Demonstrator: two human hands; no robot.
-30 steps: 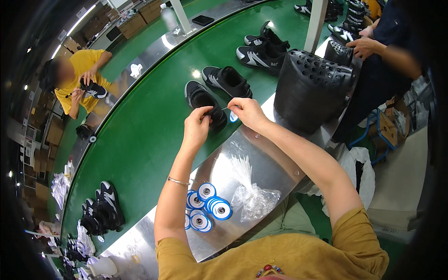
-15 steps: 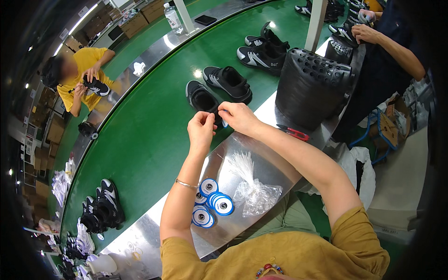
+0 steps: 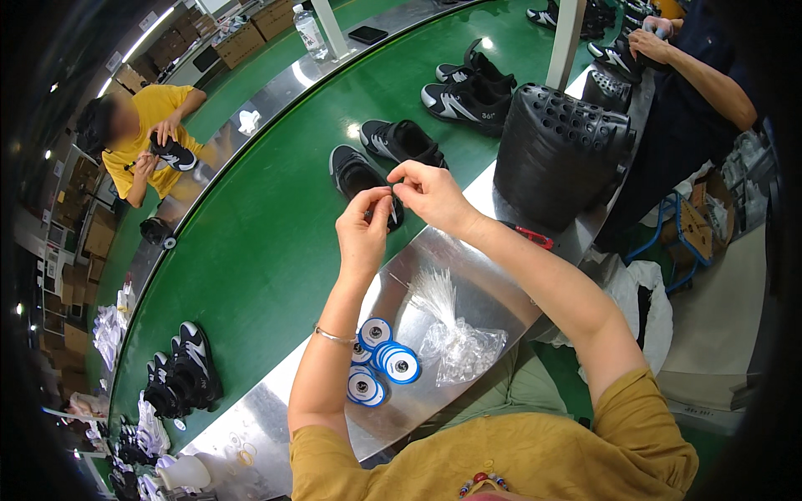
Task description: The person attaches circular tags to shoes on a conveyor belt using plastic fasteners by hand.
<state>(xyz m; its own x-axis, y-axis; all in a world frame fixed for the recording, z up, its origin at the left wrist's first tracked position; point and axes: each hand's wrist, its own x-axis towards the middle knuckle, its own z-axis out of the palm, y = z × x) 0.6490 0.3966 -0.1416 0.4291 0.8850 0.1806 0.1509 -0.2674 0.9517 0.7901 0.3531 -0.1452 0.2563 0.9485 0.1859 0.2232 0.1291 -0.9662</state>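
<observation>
The left hand [image 3: 362, 234] and right hand [image 3: 439, 199] are close together, thumbs drawn narrow to fingers, over the heel end of the nearer shoe [image 3: 343, 164]; what they may pinch is too small to tell. That shoe stands on the green surface [image 3: 251, 259] beside a second shoe [image 3: 381, 138], blue-rimmed round tags [image 3: 399, 366] lying on the metal tabletop [image 3: 489, 294].

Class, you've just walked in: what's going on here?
The person's left hand and right hand are close together by the heel end of a dark shoe on the green surface; anything held there is too small to make out. A bundle of thin clear strands and round blue-rimmed tags lie on the metal ledge. Opposite, a co-worker in yellow holds another shoe.
</observation>
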